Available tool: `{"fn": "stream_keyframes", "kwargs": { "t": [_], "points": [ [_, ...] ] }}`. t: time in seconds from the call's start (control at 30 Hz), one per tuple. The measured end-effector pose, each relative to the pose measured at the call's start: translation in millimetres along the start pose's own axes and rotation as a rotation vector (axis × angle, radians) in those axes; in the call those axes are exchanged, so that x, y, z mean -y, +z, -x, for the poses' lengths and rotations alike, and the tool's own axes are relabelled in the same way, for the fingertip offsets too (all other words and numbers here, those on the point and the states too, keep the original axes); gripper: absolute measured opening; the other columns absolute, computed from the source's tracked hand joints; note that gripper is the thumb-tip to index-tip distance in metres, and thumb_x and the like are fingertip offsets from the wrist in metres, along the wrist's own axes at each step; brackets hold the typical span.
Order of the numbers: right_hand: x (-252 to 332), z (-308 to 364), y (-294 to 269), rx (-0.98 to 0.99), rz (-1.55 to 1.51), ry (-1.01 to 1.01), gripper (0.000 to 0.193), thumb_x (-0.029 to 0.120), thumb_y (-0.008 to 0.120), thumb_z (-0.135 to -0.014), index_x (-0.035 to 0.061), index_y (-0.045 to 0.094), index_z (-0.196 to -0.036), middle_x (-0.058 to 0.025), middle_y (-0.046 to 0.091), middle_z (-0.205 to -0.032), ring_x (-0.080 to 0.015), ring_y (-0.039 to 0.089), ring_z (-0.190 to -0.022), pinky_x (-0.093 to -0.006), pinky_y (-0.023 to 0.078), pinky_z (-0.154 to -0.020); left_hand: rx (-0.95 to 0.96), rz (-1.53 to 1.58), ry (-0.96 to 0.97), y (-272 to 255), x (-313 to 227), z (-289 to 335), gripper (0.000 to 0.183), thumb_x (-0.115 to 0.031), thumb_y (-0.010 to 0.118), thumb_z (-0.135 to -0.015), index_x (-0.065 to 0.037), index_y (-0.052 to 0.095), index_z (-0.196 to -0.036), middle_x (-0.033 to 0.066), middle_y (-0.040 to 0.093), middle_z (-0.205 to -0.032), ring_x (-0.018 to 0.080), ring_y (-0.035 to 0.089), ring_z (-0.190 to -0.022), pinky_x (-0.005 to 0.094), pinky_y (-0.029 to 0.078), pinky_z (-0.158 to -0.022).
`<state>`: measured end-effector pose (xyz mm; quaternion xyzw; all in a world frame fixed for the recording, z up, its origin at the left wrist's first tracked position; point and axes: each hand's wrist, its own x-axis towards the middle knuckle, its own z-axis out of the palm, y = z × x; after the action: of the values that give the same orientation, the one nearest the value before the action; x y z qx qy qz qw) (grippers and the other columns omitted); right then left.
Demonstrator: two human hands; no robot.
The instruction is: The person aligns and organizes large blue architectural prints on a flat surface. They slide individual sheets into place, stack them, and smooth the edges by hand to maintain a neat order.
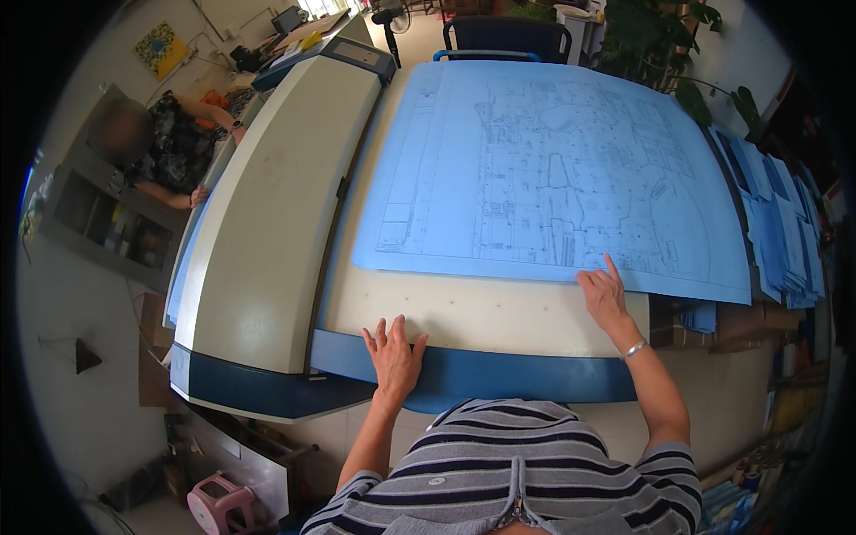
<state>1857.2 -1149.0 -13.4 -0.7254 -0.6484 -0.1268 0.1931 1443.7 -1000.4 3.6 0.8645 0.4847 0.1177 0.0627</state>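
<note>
We see the large blue drawing sheet lying face up on the pale table, which seems to keep it flat so its lines stay readable; its near right corner runs past the tabletop, the sheet being too wide for it there. At the near edge is our right hand, forefinger stretched over the paper and thumb apart from it, probably to steady that border; we cannot tell whether its grip pinches the edge. Our left hand, grip spread and holding nothing, is at the blue front rail, perhaps for support. To the left, the long beige machine adjoins the table, and beyond it a co-worker has a hand near more blue paper. To the right, folded blue sheets are stacked, likely to stay within reach; a chair stands past the far edge.
</note>
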Motion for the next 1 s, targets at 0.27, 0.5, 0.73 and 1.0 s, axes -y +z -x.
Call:
{"fn": "stream_keyframes", "kwargs": {
  "t": [0.27, 0.5, 0.73, 1.0],
  "points": [
    [-2.4, -20.0, -3.9, -0.106, -0.252, 0.242, 0.018, -0.003, 0.069, -0.077, 0.0065, 0.068, -0.093, -0.0071, 0.062, -0.077, -0.0278, 0.062, -0.08, -0.0429, 0.05, -0.091, -0.058, 0.048, 0.125, -1.8, -16.6, -24.4, 0.063, -0.033, 0.068, -0.093, 0.002, 0.047, -0.141, 0.0192, 0.054, -0.141, 0.0431, 0.037, -0.141, 0.0611, 0.014, -0.12],
    [19.3, -16.5, -8.4, -0.092, -0.283, 0.111, 0.016, -0.005, 0.062, -0.077, 0.0043, 0.071, -0.087, -0.0079, 0.059, -0.083, -0.0281, 0.058, -0.084, -0.0393, 0.049, -0.073, -0.254, 0.036, 0.365, -5.0, -43.6, -49.9, 0.064, -0.012, 0.073, -0.085, -0.003, 0.047, -0.143, 0.0236, 0.039, -0.154, 0.0448, 0.029, -0.147, 0.0591, 0.019, -0.121],
    [57.5, 27.6, -20.1, 0.024, -0.352, -0.014, 0.019, -0.003, 0.061, -0.078, 0.0058, 0.073, -0.09, -0.0065, 0.059, -0.082, -0.0287, 0.054, -0.078, -0.0379, 0.048, -0.077, -0.208, -0.121, 0.532, 3.9, -34.4, -71.0, 0.041, -0.005, 0.056, -0.09, -0.001, 0.056, -0.132, 0.0186, 0.059, -0.137, 0.0394, 0.049, -0.135, 0.0581, 0.023, -0.12],
    [56.5, 64.0, -71.8, 0.327, -0.514, 0.279, 0.017, 0.017, 0.074, -0.086, 0.0057, 0.073, -0.098, -0.0085, 0.071, -0.104, -0.031, 0.062, -0.099, -0.0448, 0.047, -0.09, 0.293, 0.024, 0.305, -13.2, -19.1, -51.0, 0.033, -0.008, 0.055, -0.088, -0.002, 0.065, -0.12, 0.0147, 0.071, -0.118, 0.0338, 0.064, -0.118, 0.0565, 0.03, -0.117]
  ]
}}
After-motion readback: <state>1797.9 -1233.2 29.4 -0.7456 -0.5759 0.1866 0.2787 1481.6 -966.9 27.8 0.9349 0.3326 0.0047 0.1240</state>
